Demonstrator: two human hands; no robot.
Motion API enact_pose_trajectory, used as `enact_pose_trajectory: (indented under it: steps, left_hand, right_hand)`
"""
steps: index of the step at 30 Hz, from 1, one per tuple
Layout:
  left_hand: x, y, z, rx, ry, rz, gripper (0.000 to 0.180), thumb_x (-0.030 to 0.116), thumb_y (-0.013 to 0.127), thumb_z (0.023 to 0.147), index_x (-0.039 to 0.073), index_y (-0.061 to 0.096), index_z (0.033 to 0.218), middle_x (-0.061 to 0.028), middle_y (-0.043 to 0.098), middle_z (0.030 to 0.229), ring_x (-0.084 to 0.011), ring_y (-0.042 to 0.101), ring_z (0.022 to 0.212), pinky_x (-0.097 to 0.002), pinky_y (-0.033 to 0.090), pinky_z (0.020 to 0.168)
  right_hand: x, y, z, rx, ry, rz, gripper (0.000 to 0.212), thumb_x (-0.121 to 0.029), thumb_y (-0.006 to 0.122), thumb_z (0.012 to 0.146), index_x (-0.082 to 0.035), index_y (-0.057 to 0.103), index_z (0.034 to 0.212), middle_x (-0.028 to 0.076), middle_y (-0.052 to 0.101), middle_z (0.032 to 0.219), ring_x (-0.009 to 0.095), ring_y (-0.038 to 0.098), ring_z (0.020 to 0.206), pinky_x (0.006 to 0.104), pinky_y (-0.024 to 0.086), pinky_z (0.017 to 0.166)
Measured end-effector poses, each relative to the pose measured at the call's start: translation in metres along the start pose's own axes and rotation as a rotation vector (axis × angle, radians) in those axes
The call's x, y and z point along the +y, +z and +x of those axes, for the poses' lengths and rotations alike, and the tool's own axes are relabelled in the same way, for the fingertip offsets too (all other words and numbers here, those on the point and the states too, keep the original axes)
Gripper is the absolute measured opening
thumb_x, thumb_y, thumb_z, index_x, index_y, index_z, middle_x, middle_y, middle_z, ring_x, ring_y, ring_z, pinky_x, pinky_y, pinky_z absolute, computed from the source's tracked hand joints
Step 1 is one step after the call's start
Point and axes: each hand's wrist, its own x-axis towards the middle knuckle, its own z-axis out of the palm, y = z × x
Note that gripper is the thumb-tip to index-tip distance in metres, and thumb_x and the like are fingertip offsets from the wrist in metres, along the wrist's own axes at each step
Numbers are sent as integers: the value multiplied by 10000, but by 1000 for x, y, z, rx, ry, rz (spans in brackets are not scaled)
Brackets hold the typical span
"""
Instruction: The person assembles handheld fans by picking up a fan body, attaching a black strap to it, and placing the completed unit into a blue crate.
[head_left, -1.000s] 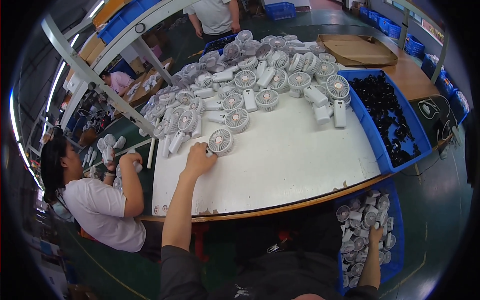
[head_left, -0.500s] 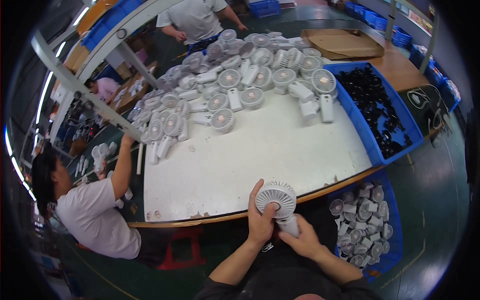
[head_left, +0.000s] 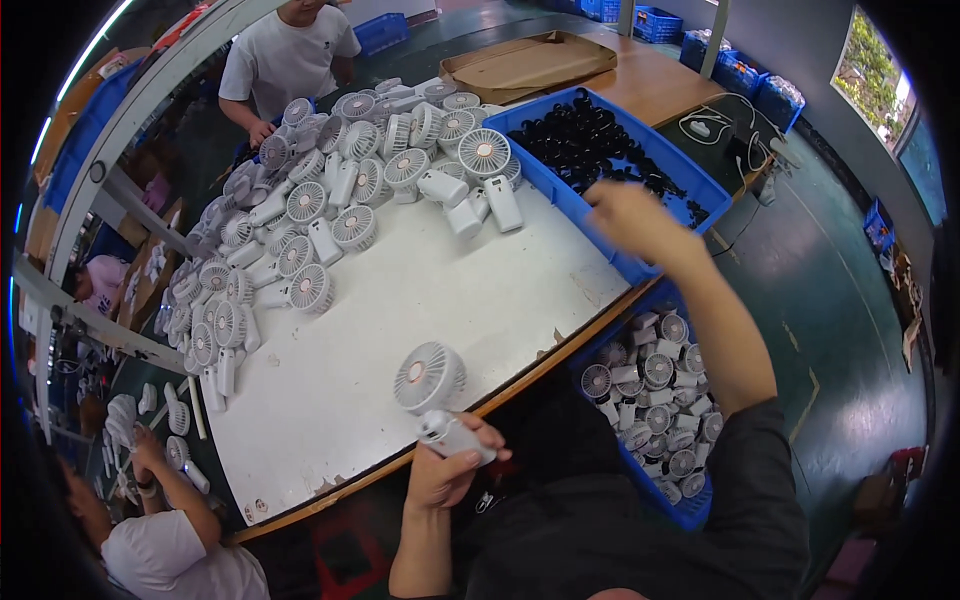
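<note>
- Workshop floor, dark green, spreads to the right of both hands; a white table with a worn wooden edge stretches ahead of the left fingers.
- Nearest, the left hand has its fingers wrapped around the handle of a white handheld fan, whose round head rises above them, over the table's near edge.
- Low to the right of the left fingers, a blue crate full of similar white fans sits beside the table.
- Farther forward and right, the right hand is blurred over the near side of a blue tray; whether its fingers grip anything, I cannot tell.
- Just beyond the right fingers, black plastic parts lie heaped in that tray.
- Ahead of the left fingers, a pile of white fans covers the table's far and left portions.
- Well left of the left fingers, a co-worker in a white shirt handles fans.
- Farthest, beyond the pile, stands another person; a flattened cardboard tray lies past the blue tray.
</note>
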Motion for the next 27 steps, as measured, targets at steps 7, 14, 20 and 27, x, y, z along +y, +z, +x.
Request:
enact_pose_trajectory:
  steps: [7, 14, 20, 27]
  left_hand:
    - [9, -8, -7, -83, 67, 49, 231, -64, 673, 816, -1, 606, 1029, -133, 601, 958, -271, 628, 966, -432, 605, 785]
    - [18, -7, -10, 102, 16, 367, 202, -11, 697, 843, -7, 607, 1024, -119, 652, 933, -188, 673, 830, -339, 595, 732]
    - [3, 9, 7, 390, 190, 758, 218, 19, 712, 871, -2, 607, 1062, -80, 656, 925, -134, 656, 817, -285, 578, 685]
    - [-3, -10, -5, 444, 501, 1123, 244, -23, 667, 831, 1, 603, 1065, -54, 656, 965, -120, 628, 885, -278, 519, 784]
  right_hand:
    - [156, 13, 64, 29, 348, -448, 257, -62, 609, 829, 18, 655, 1069, 275, 657, 1122, 399, 639, 1087, 480, 518, 926]
    - [145, 2, 59, 393, 72, -249, 171, -45, 598, 810, -3, 623, 973, 263, 671, 933, 441, 645, 926, 503, 505, 815]
    - [-30, 82, -53, 230, -504, 81, 232, 74, 551, 800, -35, 612, 996, 156, 614, 936, 337, 629, 880, 415, 508, 742]
    - [-84, 152, -145, -586, -59, 1173, 192, -120, 698, 904, 29, 659, 1020, 49, 668, 824, 97, 612, 694, 239, 496, 622]
